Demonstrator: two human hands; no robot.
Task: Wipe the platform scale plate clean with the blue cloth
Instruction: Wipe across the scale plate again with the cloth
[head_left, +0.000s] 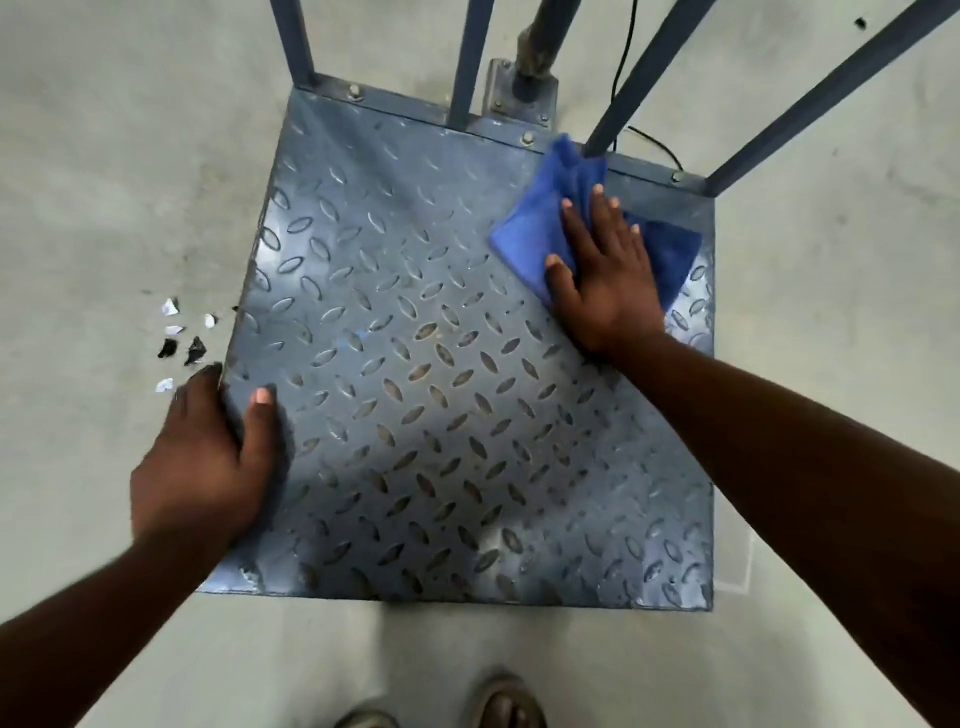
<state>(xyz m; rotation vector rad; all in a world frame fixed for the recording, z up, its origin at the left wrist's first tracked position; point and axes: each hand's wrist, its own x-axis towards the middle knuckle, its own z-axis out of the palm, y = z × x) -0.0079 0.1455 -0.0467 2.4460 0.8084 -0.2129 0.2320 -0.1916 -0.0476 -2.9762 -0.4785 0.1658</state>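
Note:
The platform scale plate is a blue-grey diamond-tread steel square lying on the floor below me. A folded blue cloth lies on its far right corner. My right hand presses flat on the cloth, fingers spread and pointing away from me. My left hand grips the plate's left edge, thumb on top of the tread and fingers wrapped over the side.
Blue metal rails rise from the plate's far edge, beside a post on a bolted base and a black cable. Small white and black scraps lie on the grey floor left of the plate. My sandalled feet stand at the near edge.

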